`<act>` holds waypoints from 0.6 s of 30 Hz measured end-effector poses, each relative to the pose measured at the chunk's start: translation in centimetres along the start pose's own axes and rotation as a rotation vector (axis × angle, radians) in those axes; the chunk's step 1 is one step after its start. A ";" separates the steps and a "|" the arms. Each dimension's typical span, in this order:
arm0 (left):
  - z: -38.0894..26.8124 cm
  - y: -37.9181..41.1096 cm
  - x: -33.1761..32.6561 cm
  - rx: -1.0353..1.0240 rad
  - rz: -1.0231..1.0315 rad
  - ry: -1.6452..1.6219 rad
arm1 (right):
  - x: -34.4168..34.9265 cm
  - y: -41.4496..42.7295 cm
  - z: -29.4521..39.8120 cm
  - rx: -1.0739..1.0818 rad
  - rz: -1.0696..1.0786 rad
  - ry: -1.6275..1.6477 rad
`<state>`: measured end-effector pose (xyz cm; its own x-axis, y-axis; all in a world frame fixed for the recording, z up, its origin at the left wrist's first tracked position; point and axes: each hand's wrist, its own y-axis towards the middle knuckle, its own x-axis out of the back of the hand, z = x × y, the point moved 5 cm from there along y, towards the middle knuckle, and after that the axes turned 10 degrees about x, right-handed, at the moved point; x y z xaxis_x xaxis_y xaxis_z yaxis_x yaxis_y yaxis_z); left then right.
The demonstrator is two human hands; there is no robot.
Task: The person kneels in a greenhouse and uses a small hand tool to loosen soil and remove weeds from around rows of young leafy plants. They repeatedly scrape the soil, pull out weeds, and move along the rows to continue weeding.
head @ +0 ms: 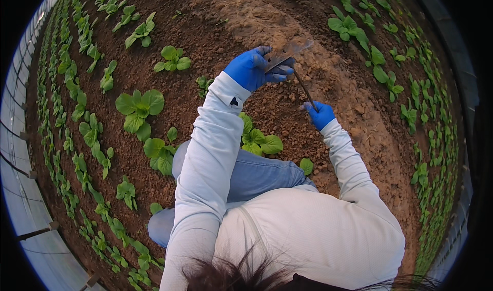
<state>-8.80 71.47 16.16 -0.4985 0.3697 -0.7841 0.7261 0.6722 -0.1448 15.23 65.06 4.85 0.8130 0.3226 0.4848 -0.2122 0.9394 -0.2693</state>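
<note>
My left hand [246, 68], in a blue glove with soiled fingertips, holds the flat metal blade of a hand hoe [295, 48] between thumb and fingers. The blade points away to the upper right, partly covered by those fingers. Lower and to the right, my right hand [322, 115], also gloved in blue, grips the thin dark handle [304, 87] near its end. Both hands are raised in front of me, over loose brown soil [287, 110]. Leafy green seedlings [257, 139] grow just beyond my bent knee, below the left hand.
Rows of seedlings [139, 107] stand close on my left, and more rows [346, 27] run along the right. A bare, trodden soil path [369, 137] curves between them. Plastic greenhouse sheeting [29, 198] on a frame borders the left side.
</note>
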 end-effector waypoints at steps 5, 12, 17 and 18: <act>-0.2 -0.3 -0.4 -0.006 0.093 0.064 | 0.0 -0.3 0.9 -0.031 0.029 0.141; -0.3 -0.4 -0.7 0.011 0.091 0.068 | -0.1 -0.1 0.3 -0.042 0.049 0.193; -0.3 -0.3 -0.6 -0.014 0.076 0.055 | 0.0 0.1 0.3 -0.013 0.030 0.139; -0.3 -0.3 -0.6 -0.012 0.056 0.054 | 0.0 0.1 0.3 0.003 0.022 0.116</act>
<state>-8.85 71.25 16.81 -0.4827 0.4405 -0.7569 0.7480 0.6569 -0.0948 15.07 65.19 5.04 0.8652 0.3277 0.3796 -0.2320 0.9326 -0.2763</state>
